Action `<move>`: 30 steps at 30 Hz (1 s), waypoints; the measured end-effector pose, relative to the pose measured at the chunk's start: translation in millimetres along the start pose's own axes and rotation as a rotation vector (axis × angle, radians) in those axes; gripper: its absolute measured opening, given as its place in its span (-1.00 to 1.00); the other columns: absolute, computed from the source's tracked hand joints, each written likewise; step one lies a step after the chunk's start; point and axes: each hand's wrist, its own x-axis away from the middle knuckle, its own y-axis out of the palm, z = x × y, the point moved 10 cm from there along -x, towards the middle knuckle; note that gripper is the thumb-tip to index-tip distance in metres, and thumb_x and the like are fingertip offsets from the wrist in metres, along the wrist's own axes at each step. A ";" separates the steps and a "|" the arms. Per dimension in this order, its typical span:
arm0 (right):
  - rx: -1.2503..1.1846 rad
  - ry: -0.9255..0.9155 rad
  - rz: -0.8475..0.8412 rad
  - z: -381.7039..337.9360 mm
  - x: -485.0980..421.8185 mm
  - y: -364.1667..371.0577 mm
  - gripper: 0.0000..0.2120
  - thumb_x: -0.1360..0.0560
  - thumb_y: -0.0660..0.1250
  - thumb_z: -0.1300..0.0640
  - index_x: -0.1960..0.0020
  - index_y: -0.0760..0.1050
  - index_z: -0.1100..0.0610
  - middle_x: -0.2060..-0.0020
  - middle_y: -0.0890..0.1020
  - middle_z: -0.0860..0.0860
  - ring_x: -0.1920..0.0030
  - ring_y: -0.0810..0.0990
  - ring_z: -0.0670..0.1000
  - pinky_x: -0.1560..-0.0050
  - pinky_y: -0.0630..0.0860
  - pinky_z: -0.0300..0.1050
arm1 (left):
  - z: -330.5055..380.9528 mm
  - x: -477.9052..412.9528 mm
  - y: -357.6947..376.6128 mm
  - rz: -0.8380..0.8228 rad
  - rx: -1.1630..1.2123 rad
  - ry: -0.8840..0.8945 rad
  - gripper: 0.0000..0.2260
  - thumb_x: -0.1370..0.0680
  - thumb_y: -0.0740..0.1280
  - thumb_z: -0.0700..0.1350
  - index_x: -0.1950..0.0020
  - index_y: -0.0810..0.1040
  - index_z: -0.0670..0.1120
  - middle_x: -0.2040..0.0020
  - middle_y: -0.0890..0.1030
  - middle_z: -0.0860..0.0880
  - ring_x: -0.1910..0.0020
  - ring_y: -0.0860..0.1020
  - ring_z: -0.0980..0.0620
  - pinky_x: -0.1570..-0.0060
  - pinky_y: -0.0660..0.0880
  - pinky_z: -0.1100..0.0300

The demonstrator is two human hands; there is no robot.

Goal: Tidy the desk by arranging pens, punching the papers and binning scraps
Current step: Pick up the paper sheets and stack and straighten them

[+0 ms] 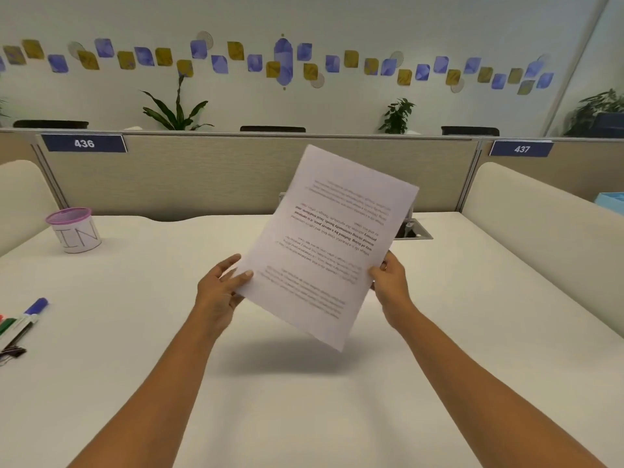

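Note:
A printed sheaf of white papers (329,244) is held up in the air above the middle of the white desk (304,383), tilted with its text upside down. My left hand (221,287) pinches its lower left edge, thumb on the front. My right hand (390,282) grips its right edge. At the desk's left edge lie several pens (20,324), one with a blue cap, with a black binder clip (11,352) just below them. A mesh cup with a purple rim (75,230), labelled as a bin, stands at the back left.
A beige partition (202,173) with number plates closes off the back of the desk. A cable hatch (413,229) sits in the desk behind the papers. Cream side dividers (540,224) flank left and right. A light blue box (611,201) shows at far right.

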 end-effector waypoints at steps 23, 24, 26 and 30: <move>0.097 -0.171 -0.001 1.0 25.5 7.8 -0.80 -0.55 0.23 0.27 -0.11 0.45 0.04 0.03 0.58 0.01 0.00 0.57 0.06 0.05 0.60 -0.08 | 6.5 10.4 35.6 -0.042 -0.410 0.243 -0.79 -0.53 0.24 -0.38 -0.05 0.56 -0.16 0.06 0.62 -0.03 0.12 0.57 -0.02 0.09 0.51 0.22; 0.101 -0.169 0.008 0.3 25.4 7.4 -0.81 -0.55 0.22 0.27 -0.10 0.45 0.04 0.03 0.58 0.03 0.00 0.57 0.08 0.02 0.61 -0.03 | 8.1 10.9 35.0 -0.028 -0.413 0.249 -0.79 -0.53 0.23 -0.38 -0.03 0.56 -0.13 0.09 0.63 -0.02 0.14 0.57 0.00 0.10 0.52 0.22; 0.104 -0.170 0.024 -5.7 21.4 6.1 -0.81 -0.55 0.22 0.27 -0.10 0.46 0.06 0.03 0.58 0.04 0.00 0.57 0.11 -0.01 0.59 0.04 | 17.0 9.7 37.2 -0.023 -0.416 0.271 -0.77 -0.53 0.23 -0.37 0.02 0.57 -0.08 0.17 0.64 0.06 0.21 0.60 0.11 0.17 0.54 0.29; 0.078 -0.175 0.047 -15.5 12.9 3.5 -0.77 -0.54 0.23 0.29 -0.16 0.47 0.11 -0.01 0.59 0.07 0.00 0.57 0.13 0.03 0.56 -0.02 | 31.6 8.2 47.4 -0.067 -0.401 0.303 -0.72 -0.52 0.25 -0.37 0.12 0.58 0.01 0.22 0.66 0.17 0.31 0.61 0.29 0.27 0.54 0.44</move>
